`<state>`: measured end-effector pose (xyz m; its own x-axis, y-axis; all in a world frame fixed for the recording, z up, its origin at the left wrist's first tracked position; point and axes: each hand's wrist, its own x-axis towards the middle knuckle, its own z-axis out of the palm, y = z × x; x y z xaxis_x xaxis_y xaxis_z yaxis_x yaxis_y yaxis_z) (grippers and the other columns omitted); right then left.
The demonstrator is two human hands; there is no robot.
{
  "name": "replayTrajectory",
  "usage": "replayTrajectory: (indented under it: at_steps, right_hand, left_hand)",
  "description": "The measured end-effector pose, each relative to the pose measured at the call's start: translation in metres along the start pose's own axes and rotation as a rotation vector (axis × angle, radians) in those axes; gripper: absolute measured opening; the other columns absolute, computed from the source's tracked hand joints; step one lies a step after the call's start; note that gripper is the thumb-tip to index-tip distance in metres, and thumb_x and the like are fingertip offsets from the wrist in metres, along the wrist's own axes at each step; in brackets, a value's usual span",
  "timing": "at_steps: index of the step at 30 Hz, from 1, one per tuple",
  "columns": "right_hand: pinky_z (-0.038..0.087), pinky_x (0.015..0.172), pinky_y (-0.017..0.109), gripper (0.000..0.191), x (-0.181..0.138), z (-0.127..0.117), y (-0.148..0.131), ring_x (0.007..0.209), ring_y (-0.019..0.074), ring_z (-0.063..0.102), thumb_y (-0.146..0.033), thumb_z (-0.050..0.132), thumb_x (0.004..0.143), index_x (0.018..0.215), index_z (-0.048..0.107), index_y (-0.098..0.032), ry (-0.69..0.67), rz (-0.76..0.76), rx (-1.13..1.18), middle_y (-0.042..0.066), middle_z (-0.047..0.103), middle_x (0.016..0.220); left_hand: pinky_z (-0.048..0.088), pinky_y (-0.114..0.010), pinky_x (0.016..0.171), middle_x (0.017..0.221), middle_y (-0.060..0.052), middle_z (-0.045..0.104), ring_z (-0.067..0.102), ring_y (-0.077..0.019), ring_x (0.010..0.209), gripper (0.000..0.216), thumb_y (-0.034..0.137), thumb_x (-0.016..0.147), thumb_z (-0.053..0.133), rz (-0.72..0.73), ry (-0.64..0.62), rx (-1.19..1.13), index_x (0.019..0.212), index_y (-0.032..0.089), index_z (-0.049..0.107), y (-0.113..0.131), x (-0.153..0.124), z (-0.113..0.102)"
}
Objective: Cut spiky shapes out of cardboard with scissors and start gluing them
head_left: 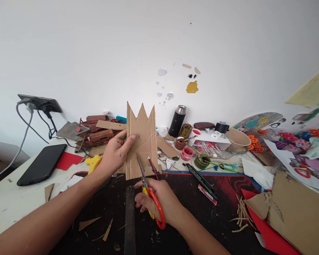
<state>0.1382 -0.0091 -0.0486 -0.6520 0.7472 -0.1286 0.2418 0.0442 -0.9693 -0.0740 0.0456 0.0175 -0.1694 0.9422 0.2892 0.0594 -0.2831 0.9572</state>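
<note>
My left hand (121, 148) grips a piece of cardboard (145, 136) by its left edge, thumb on the front face. The piece stands upright above the dark mat, its top edge cut into pointed spikes with V-shaped notches between them. In my right hand (162, 198) are scissors (157, 209) with red and yellow handles, their blades pointing up in front of the cardboard's lower part. A dark red pencil (153, 168) also sticks up from the right hand's fingers. Beneath the hands a metal ruler (130, 219) lies on the mat, with cardboard offcuts (89, 224) to its left.
On the left are a phone (42, 164) and a yellow glue gun (93, 163). Paint jars (186, 153) and a black flask (178, 120) stand along the wall. A green box cutter (201, 180) lies right of the hands. Larger cardboard (300, 212) is at far right.
</note>
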Motion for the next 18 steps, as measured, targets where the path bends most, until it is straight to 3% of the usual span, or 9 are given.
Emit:
replayTrajectory:
  at_steps: [6, 12, 18]
  right_hand:
    - [0.054, 0.066, 0.027, 0.067, -0.001, -0.002, -0.006, 0.068, 0.0211, 0.074, -0.069, 0.083, 0.086, 0.128, 0.075, -0.018, 0.05, -0.071, -0.08, 0.004, 0.078, 0.078]
    - [0.053, 0.063, 0.027, 0.079, -0.003, -0.005, -0.013, 0.069, 0.0222, 0.075, -0.07, 0.089, 0.077, 0.134, 0.072, -0.018, -0.016, -0.032, 0.019, 0.006, 0.081, 0.086]
    - [0.056, 0.072, 0.028, 0.084, -0.004, -0.006, -0.014, 0.081, 0.024, 0.079, -0.072, 0.088, 0.078, 0.142, 0.068, -0.022, -0.069, -0.003, 0.019, 0.006, 0.081, 0.094]
  left_hand:
    - [0.062, -0.036, 0.087, 0.113, -0.011, 0.083, 0.077, -0.0303, 0.1, 0.051, 0.065, 0.088, 0.079, -0.002, -0.006, -0.016, 0.11, 0.02, 0.075, 0.001, 0.001, 0.001]
    - [0.062, -0.036, 0.087, 0.114, -0.011, 0.083, 0.076, -0.031, 0.103, 0.049, 0.064, 0.089, 0.078, 0.004, 0.002, -0.003, 0.111, 0.019, 0.076, 0.002, 0.0, 0.0]
    - [0.062, -0.036, 0.088, 0.117, -0.011, 0.082, 0.076, -0.033, 0.11, 0.051, 0.064, 0.09, 0.077, 0.0, 0.012, 0.019, 0.112, 0.019, 0.075, 0.0, -0.001, 0.0]
